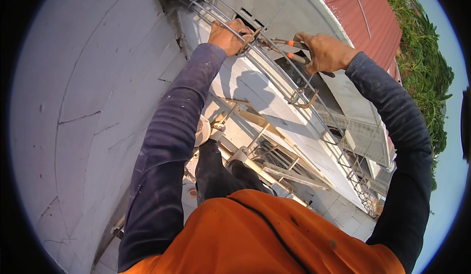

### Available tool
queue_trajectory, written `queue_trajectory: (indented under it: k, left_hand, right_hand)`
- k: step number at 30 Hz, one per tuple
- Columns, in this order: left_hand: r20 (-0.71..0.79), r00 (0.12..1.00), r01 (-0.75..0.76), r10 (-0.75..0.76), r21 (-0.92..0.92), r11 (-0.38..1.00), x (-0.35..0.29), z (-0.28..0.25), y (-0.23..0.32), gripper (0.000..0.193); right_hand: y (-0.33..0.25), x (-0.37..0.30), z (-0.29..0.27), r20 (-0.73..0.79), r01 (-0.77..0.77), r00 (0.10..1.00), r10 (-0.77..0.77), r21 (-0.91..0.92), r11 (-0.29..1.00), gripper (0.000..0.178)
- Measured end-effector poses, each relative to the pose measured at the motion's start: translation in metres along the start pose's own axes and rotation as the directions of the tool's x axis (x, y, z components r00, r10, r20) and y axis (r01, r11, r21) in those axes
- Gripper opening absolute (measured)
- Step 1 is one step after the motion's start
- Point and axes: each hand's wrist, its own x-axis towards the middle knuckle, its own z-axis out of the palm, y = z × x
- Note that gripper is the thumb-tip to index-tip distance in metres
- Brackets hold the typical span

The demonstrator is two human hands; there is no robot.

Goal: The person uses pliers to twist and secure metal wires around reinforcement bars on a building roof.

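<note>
A long cage of thin steel rebar (281,78) runs from the upper left down to the lower right. My left hand (228,36) is closed round the cage's bars, beside a rusty bent stirrup (253,35). In my right hand (326,52) is a pair of pincers (291,56) with dark handles and orange bands. The pincers' head reaches in among the bars close to my left fingers, and its jaws are partly hidden there. Farther down the cage, another rusty stirrup (310,99) crosses the bars.
A cracked pale wall (93,102) rises at my left. Below the cage runs a white wall band (250,90) with shadows on it. My legs stand above wooden ladders or scaffolding (284,168). A red corrugated roof (360,14) and green plants (424,73) lie beyond.
</note>
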Motion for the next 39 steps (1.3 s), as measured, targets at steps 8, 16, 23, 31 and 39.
queue_trajectory:
  k: [8, 16, 23, 31, 39]
  left_hand:
    - [-0.003, 1.000, -0.025, 0.025, -0.008, 1.000, -0.005, -0.009, 0.007, 0.040]
    - [-0.478, 0.869, -0.204, 0.131, -0.104, 0.973, -0.047, 0.027, -0.003, 0.027]
    - [-0.446, 0.842, -0.252, 0.303, 0.171, 0.952, -0.084, 0.010, -0.013, 0.033]
    - [-0.292, 0.841, -0.349, 0.455, 0.350, 0.869, -0.066, -0.004, -0.021, 0.039]
    - [-0.274, 0.824, -0.360, 0.495, 0.422, 0.832, -0.062, -0.012, -0.019, 0.039]
  right_hand:
    - [0.018, -0.008, 0.027, -0.342, 0.049, 0.887, -0.309, -0.596, 0.801, 0.052]
    - [0.056, -0.054, 0.006, 0.148, -0.228, 0.950, 0.274, 0.930, 0.288, 0.054]
    - [-0.043, -0.155, 0.084, -0.088, 0.047, 0.976, 0.198, 0.977, 0.206, 0.065]
    - [-0.126, -0.073, 0.212, 0.059, 0.057, 0.928, 0.368, 0.954, -0.296, 0.049]
    - [-0.171, 0.017, 0.210, -0.023, 0.233, 0.901, 0.433, 0.868, -0.439, 0.041]
